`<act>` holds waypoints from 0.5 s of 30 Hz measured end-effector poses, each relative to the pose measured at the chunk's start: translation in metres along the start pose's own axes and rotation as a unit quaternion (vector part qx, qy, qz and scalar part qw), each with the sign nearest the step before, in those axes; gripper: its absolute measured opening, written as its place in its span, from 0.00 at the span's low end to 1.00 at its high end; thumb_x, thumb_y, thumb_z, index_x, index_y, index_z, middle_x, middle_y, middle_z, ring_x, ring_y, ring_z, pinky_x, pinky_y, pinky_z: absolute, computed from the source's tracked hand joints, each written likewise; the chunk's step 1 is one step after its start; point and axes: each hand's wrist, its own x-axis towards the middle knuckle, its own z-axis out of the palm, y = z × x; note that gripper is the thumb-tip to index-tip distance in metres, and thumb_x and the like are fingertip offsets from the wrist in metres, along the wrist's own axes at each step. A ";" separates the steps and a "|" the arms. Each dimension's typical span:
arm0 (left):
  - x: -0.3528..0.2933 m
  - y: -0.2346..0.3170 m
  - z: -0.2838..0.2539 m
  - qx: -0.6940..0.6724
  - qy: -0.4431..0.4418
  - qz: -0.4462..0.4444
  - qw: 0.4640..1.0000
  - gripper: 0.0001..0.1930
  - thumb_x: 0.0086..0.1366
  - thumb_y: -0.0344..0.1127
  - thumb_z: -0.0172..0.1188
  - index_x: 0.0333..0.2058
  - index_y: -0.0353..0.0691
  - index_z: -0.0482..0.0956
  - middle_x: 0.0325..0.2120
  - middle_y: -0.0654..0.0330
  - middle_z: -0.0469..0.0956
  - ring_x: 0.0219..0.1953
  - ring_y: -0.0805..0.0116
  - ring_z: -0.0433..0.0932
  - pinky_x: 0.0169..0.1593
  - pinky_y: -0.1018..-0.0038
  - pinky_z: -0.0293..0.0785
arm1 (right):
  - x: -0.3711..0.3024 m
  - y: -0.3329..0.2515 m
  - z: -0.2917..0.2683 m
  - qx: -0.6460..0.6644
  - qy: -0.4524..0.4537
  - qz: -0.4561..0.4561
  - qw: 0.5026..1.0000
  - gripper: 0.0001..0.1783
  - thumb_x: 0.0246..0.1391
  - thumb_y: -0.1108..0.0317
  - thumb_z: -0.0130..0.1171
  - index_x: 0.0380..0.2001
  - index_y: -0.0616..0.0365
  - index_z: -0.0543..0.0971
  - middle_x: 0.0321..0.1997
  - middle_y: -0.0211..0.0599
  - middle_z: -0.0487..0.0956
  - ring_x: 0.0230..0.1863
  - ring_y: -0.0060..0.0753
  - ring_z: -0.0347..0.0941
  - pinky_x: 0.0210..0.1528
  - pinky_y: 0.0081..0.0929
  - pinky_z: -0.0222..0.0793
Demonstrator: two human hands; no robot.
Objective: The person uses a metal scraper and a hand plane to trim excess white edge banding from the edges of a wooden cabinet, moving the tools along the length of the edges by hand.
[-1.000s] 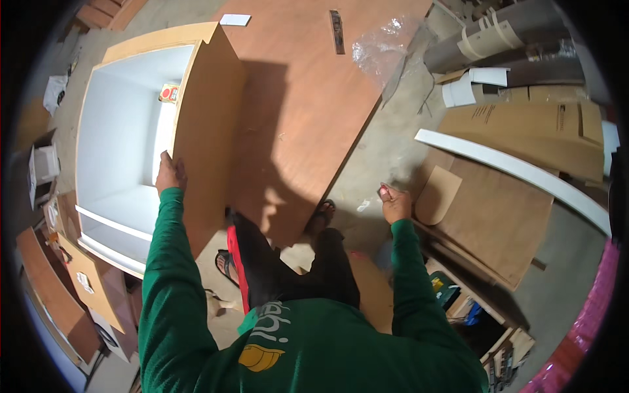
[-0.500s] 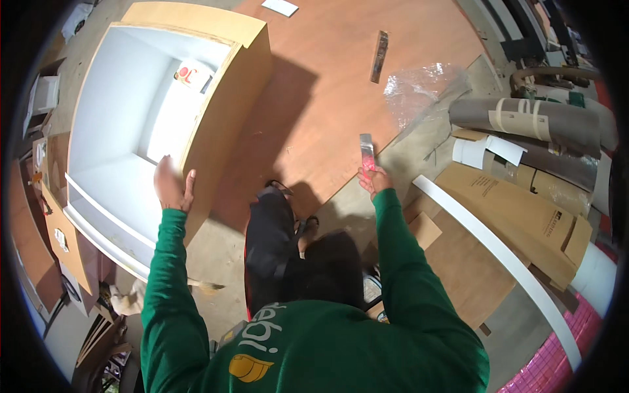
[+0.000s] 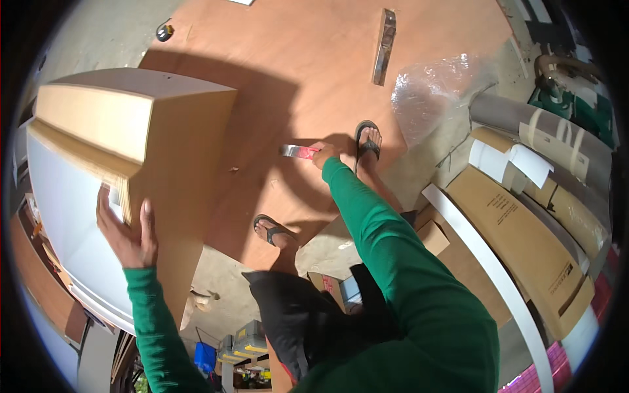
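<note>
Head view shows the right hand (image 3: 324, 154), wrapped round a red-handled tool (image 3: 303, 152), swung leftward over the brown sheet (image 3: 314, 59), so the tool now points toward the cabinet (image 3: 180, 164), apart from it, while the left hand (image 3: 133, 245) straddles the cabinet's edge, thumb and fingers spread.

Left hand (image 3: 130, 229): open, at the cabinet (image 3: 183, 150)
Right hand (image 3: 324, 155): holding a red tool (image 3: 304, 152)
Feet (image 3: 373, 136): in black sandals (image 3: 276, 230)

Cab. (image 3: 185, 152) smooth matt wood, tool (image 3: 299, 152) w/ shiny metal end, wrap (image 3: 429, 92) glossy plastic.
</note>
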 end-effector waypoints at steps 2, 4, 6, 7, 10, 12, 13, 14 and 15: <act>-0.006 -0.020 0.007 0.019 -0.041 -0.016 0.999 0.40 0.69 0.39 0.69 0.70 0.24 0.59 0.65 0.35 0.66 0.67 0.37 0.65 0.71 0.52 0.60 | 0.036 0.009 -0.001 0.035 -0.021 -0.004 0.999 0.14 0.60 0.57 0.63 0.47 0.43 0.89 0.50 0.43 0.87 0.54 0.49 0.83 0.58 0.44 0.79; -0.009 -0.030 0.008 -0.015 -0.049 -0.014 0.999 0.39 0.69 0.37 0.66 0.70 0.24 0.58 0.65 0.35 0.67 0.66 0.41 0.68 0.71 0.55 0.61 | 0.071 0.018 -0.003 0.019 -0.041 -0.014 0.999 0.13 0.60 0.57 0.64 0.45 0.42 0.89 0.48 0.43 0.87 0.51 0.50 0.84 0.56 0.44 0.78; -0.018 -0.042 0.005 -0.064 -0.100 -0.113 0.987 0.39 0.70 0.41 0.65 0.70 0.25 0.58 0.64 0.37 0.68 0.61 0.44 0.74 0.65 0.58 0.68 | 0.105 0.029 -0.015 -0.058 -0.058 -0.030 0.996 0.11 0.58 0.57 0.67 0.42 0.42 0.90 0.43 0.44 0.88 0.46 0.48 0.85 0.53 0.42 0.79; -0.017 -0.039 0.005 -0.051 -0.104 -0.112 0.987 0.38 0.71 0.42 0.65 0.70 0.25 0.59 0.63 0.38 0.69 0.60 0.45 0.75 0.64 0.58 0.70 | 0.118 0.032 -0.031 -0.106 -0.037 -0.050 0.992 0.10 0.57 0.57 0.66 0.39 0.43 0.90 0.41 0.46 0.88 0.45 0.49 0.85 0.52 0.44 0.79; -0.023 -0.035 0.005 -0.029 -0.106 -0.140 0.984 0.37 0.72 0.45 0.63 0.68 0.26 0.62 0.60 0.40 0.72 0.58 0.46 0.77 0.62 0.56 0.72 | 0.172 0.020 -0.131 -0.253 0.135 -0.093 0.954 0.08 0.54 0.58 0.68 0.30 0.50 0.87 0.34 0.45 0.86 0.37 0.55 0.83 0.49 0.49 0.78; -0.029 -0.048 0.002 -0.015 -0.118 -0.122 0.985 0.36 0.72 0.45 0.63 0.68 0.27 0.62 0.58 0.40 0.74 0.58 0.46 0.77 0.61 0.56 0.73 | 0.206 0.025 -0.184 -0.110 0.299 0.002 0.948 0.24 0.49 0.55 0.74 0.43 0.61 0.79 0.43 0.51 0.81 0.49 0.57 0.78 0.54 0.51 0.76; -0.032 -0.063 -0.002 -0.003 -0.133 -0.089 0.987 0.36 0.72 0.44 0.64 0.68 0.28 0.62 0.57 0.40 0.75 0.57 0.46 0.78 0.60 0.57 0.74 | 0.222 0.028 -0.210 -0.025 0.385 0.031 0.922 0.34 0.47 0.54 0.77 0.49 0.66 0.75 0.47 0.53 0.79 0.55 0.58 0.76 0.56 0.52 0.74; -0.039 -0.061 -0.004 -0.009 -0.137 -0.102 0.985 0.34 0.72 0.44 0.64 0.67 0.29 0.64 0.56 0.40 0.76 0.57 0.46 0.78 0.60 0.57 0.75 | 0.231 0.014 -0.237 -0.006 0.397 0.071 0.915 0.43 0.48 0.51 0.77 0.58 0.69 0.70 0.57 0.62 0.74 0.60 0.64 0.72 0.61 0.50 0.72; -0.040 -0.062 -0.005 -0.017 -0.142 -0.107 0.984 0.33 0.72 0.44 0.63 0.67 0.30 0.65 0.55 0.41 0.77 0.57 0.47 0.78 0.60 0.57 0.75 | 0.242 0.013 -0.253 -0.015 0.369 0.092 0.925 0.45 0.48 0.51 0.77 0.58 0.70 0.69 0.57 0.62 0.74 0.60 0.63 0.73 0.61 0.50 0.73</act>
